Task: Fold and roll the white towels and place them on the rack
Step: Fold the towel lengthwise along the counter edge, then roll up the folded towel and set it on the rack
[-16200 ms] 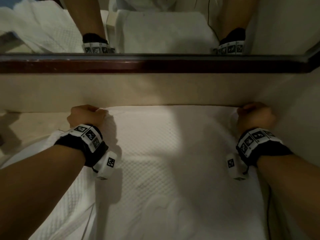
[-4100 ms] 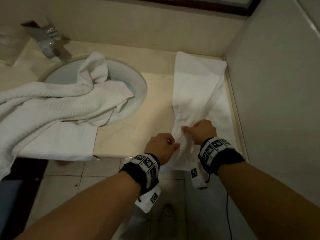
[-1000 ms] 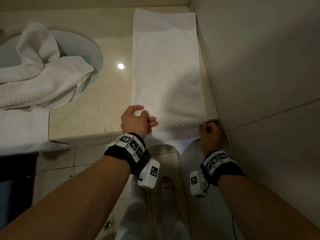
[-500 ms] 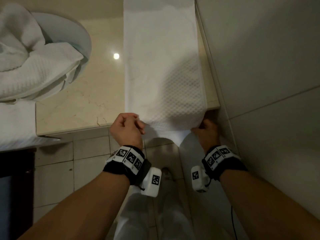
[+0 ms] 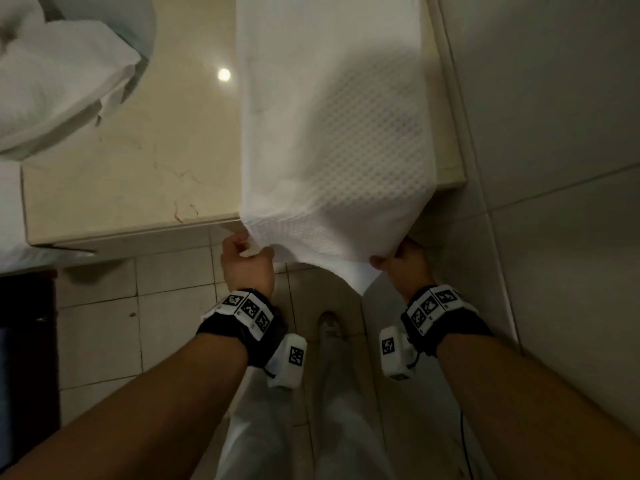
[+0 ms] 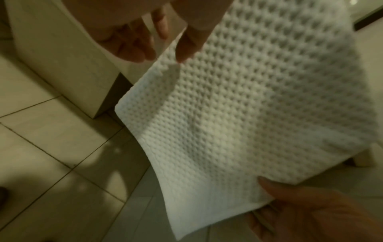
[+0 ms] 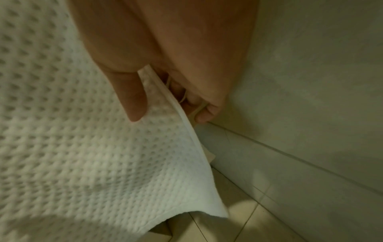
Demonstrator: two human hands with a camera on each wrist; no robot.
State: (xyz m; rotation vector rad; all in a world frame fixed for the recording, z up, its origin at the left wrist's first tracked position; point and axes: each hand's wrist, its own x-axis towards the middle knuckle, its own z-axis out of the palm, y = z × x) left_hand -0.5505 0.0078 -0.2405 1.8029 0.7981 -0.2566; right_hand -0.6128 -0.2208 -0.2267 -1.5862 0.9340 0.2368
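Note:
A long folded white waffle towel (image 5: 332, 126) lies along the right side of the beige counter (image 5: 138, 174), its near end hanging over the front edge. My left hand (image 5: 247, 259) pinches the near left corner of the towel (image 6: 248, 114) between thumb and curled fingers. My right hand (image 5: 398, 259) grips the near right edge of the same towel (image 7: 82, 147), thumb on top and fingers underneath. Both hands are just in front of the counter edge. No rack is in view.
More white towels (image 5: 52, 71) lie crumpled over the sink (image 5: 138, 26) at the upper left. A tiled wall (image 5: 554, 168) stands close on the right. Below are the tiled floor (image 5: 104, 327), my legs and a shoe (image 5: 329, 327).
Both hands have drawn the towel's near end a little further toward me over the counter edge. The left hand has closed from loosely resting at the corner to pinching it.

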